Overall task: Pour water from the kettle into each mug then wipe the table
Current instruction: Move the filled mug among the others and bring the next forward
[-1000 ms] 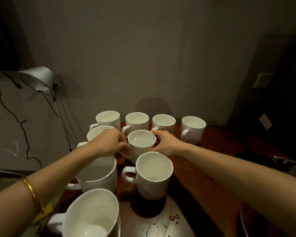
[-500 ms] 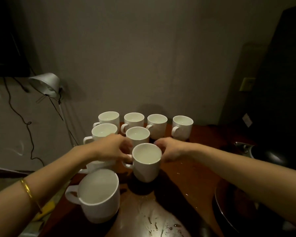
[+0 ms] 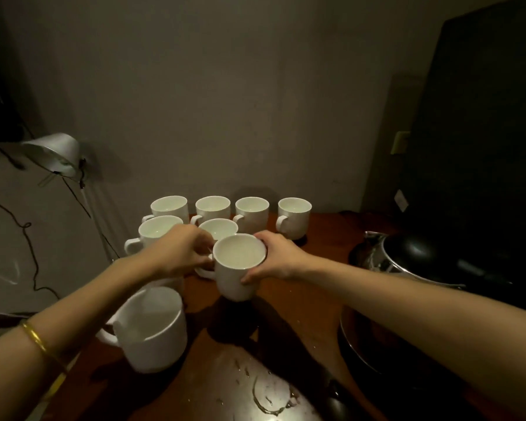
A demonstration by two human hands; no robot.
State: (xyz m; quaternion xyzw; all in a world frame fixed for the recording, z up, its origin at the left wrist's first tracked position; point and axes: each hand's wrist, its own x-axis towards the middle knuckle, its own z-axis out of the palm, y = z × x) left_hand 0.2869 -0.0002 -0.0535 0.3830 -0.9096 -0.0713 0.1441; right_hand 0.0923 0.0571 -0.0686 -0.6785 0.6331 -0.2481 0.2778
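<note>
Both grips hold one white mug (image 3: pixel 239 265) at frame centre: the right grip (image 3: pixel 278 258) wraps its side, the left grip (image 3: pixel 181 253) pinches at its handle. Six more mugs (image 3: pixel 213 208) crowd behind it, another at lower left. The kettle (image 3: pixel 413 256) sits right. Water drops (image 3: pixel 268 399) spot the counter (image 3: pixel 316 299) below.

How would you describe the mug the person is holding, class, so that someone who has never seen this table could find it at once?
Start at the wooden table against the grey wall, where white mugs crowd its left part. Behind a back row of four and two more, find the held mug. It alone is gripped: the left hand at its handle side, the right hand round its wall.
</note>
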